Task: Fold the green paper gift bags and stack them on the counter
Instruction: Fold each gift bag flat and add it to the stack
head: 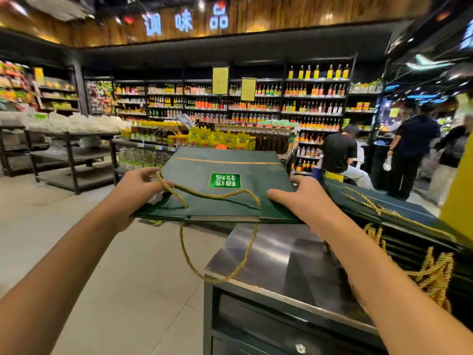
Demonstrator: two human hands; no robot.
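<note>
The right hand point(304, 201) covers the green bag point(230, 190)'s corner, hiding most of its fingers. At three o'clock the stack of bags point(399, 216) runs off the edge. At twelve the sign point(186, 20) is blurred.

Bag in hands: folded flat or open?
Folded flat: the green gift bag is a thin slab held between left hand and right hand, sides tucked in.

Person seen as 2 arms only, L & R. Forearms bare all the way to frame edge. L hand point(137, 190) & R hand point(303, 201) bare too; thumb & fingers point(143, 174) show on each.
</note>
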